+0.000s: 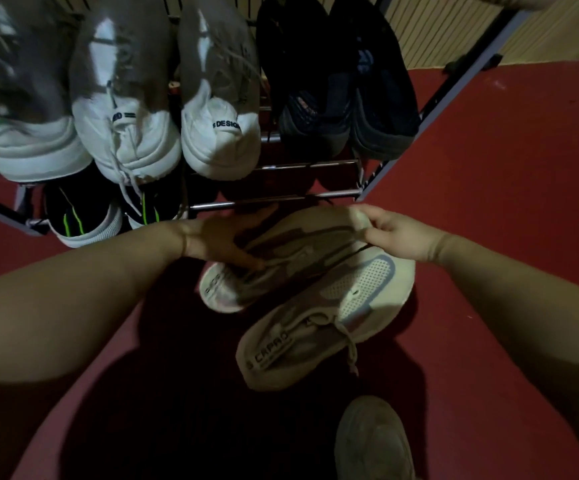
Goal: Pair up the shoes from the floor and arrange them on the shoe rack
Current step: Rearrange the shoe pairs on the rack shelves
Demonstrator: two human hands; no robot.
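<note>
- Setting: a dim room with a red floor point(506, 168); a metal-bar shoe rack point(274, 199) stands at the far side, and a pale slatted wall is behind it.
- Rack, upper shelf, left to right: a white shoe with green trim point(28, 147), blurred; a white sneaker pair point(218, 133) with heels toward the camera, one heel tab reading "DESIGN"; a black shoe pair point(336, 98).
- Rack, lower shelf: a black pair with green stripes point(83, 220) at the left end. The right part of this shelf is in shadow.
- Task items: two pale "CAPRO" sneakers lie side by side and touching, just in front of the rack, toes pointing up-right. Whether the far sneaker point(291, 244) rests on the floor cannot be told. The near sneaker point(326, 320) has a loose lace.
- Left-hand grip point(222, 242): laid over the far sneaker's collar, thumb at the opening, fingers wrapped over its far side, holding it.
- Right-hand grip point(395, 233): fingers curled and pressed together with the thumb, pinching the far sneaker's toe.
- A grey shoe point(374, 441) lies on the floor nearest the camera, apart from the pair.
</note>
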